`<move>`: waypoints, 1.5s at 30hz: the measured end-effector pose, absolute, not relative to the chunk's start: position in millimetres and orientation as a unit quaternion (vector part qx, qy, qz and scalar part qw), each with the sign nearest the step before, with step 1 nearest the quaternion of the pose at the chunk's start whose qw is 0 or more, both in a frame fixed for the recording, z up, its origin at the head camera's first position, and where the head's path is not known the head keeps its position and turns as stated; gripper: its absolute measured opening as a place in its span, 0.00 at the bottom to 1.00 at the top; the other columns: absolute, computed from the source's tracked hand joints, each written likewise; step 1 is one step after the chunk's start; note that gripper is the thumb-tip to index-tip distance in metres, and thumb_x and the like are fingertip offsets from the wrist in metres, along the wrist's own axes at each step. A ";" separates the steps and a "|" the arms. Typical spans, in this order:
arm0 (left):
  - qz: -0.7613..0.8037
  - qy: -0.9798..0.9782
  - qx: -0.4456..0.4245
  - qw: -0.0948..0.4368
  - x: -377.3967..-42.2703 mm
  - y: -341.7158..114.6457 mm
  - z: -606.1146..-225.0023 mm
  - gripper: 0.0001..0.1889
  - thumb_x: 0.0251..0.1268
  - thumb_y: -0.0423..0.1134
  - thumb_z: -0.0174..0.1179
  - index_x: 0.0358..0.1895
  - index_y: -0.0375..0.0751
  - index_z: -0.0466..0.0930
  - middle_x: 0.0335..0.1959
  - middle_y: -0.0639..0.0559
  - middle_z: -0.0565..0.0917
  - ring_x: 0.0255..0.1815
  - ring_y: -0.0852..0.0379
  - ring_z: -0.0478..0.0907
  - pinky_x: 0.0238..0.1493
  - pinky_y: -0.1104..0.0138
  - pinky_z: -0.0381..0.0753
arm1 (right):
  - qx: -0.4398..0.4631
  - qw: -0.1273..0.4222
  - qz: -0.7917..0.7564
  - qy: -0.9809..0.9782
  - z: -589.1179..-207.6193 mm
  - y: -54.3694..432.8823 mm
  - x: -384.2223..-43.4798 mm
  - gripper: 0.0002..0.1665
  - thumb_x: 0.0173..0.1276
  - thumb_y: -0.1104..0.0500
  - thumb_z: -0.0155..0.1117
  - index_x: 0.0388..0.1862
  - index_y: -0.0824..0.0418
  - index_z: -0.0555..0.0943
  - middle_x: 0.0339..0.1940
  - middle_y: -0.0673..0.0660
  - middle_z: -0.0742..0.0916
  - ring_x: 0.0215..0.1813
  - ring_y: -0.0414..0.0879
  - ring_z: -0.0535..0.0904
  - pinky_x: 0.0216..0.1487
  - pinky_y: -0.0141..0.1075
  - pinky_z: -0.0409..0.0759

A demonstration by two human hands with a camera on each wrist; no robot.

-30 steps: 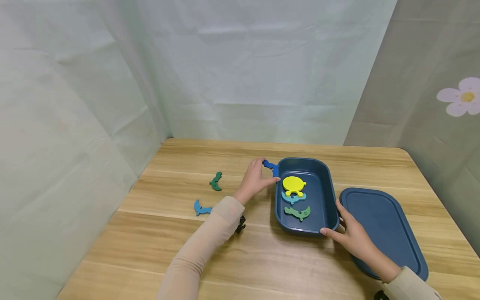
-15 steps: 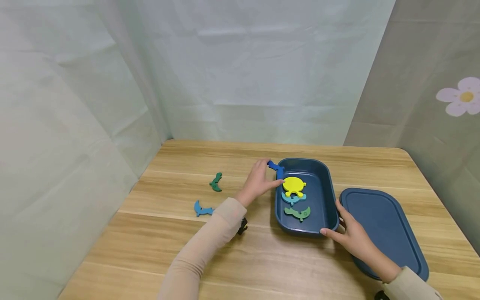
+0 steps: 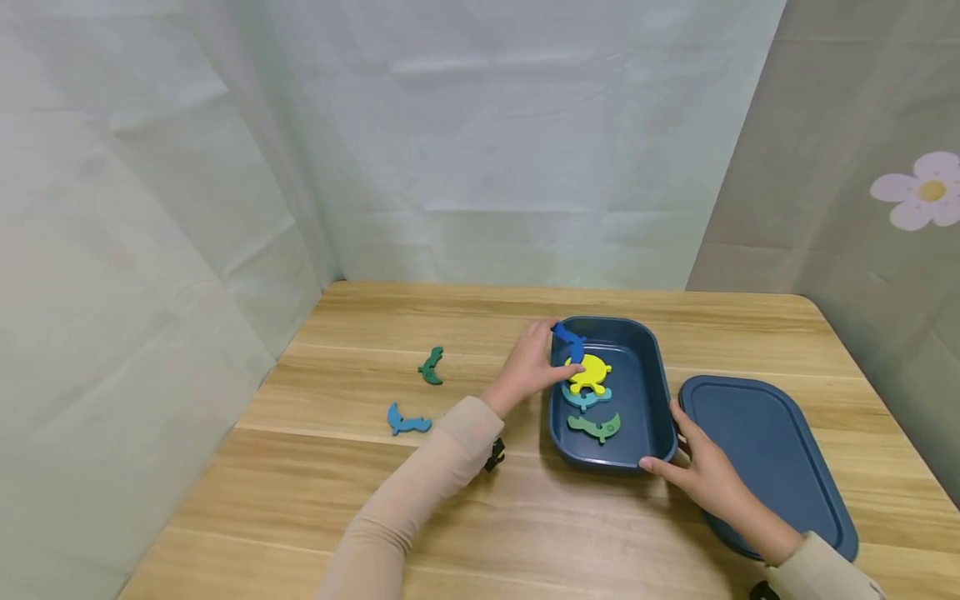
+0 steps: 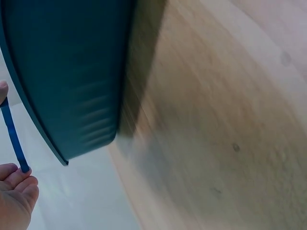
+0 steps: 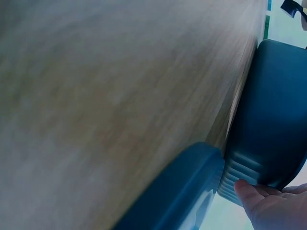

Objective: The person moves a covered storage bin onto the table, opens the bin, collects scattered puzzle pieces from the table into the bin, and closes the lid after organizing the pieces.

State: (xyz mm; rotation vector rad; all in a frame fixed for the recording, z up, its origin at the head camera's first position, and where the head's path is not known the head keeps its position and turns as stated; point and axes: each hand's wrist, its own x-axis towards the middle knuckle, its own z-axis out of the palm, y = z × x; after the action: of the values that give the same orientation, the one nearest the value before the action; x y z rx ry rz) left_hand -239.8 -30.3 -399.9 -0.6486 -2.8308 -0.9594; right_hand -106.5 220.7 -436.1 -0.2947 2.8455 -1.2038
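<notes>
My left hand (image 3: 525, 367) pinches a dark blue, bird-like flat piece (image 3: 573, 343) between thumb and fingertips, over the left side of a navy box (image 3: 633, 417). The left wrist view shows that piece (image 4: 15, 139) edge-on, spanning from thumb to fingers beside the box wall (image 4: 81, 81). Inside the box lie a yellow turtle-like piece (image 3: 594, 369), a light blue piece (image 3: 587, 402) partly under it, and a green piece (image 3: 597, 428). At the box's near right corner my right hand (image 3: 705, 467) grips the wall, thumb on the near side, fingers along the right.
A navy lid (image 3: 772, 458) lies flat on the wooden table (image 3: 285, 500), right of the box and partly under the right forearm. Left of the box are a dark green piece (image 3: 431, 367) and a blue piece (image 3: 408, 421). Fabric walls (image 3: 480, 150) surround the table.
Carrying the dark blue piece, my left hand has moved right, from outside the box's left rim to above its inside. The right hand and the box have stayed put.
</notes>
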 end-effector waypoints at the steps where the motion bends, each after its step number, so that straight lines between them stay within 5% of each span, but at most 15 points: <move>1: -0.314 -0.923 -0.217 0.041 -238.9 -29.1 -399.4 0.44 0.52 0.54 0.69 0.69 0.36 0.60 0.66 0.43 0.69 0.67 0.48 0.65 0.67 0.58 0.67 | -0.095 0.019 -0.388 0.917 -436.0 220.6 -106.4 0.61 0.58 0.49 0.71 0.74 0.73 0.44 0.72 0.78 0.56 0.64 0.74 0.65 0.57 0.59 0.72; 45: -0.241 -0.899 -0.358 -0.074 -217.0 12.9 -403.5 0.47 0.54 0.62 0.64 0.72 0.40 0.57 0.71 0.47 0.64 0.71 0.53 0.61 0.69 0.64 0.63 | -0.103 0.000 -0.391 0.915 -439.1 221.3 -107.0 0.60 0.58 0.51 0.71 0.74 0.74 0.45 0.71 0.79 0.58 0.61 0.75 0.68 0.55 0.61 0.72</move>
State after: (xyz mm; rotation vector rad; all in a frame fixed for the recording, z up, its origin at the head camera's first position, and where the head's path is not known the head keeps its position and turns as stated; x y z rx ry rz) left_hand -217.0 12.9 -403.5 -1.1809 -2.9648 -0.7951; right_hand -107.0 221.3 -439.1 -0.3246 2.8732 -1.2284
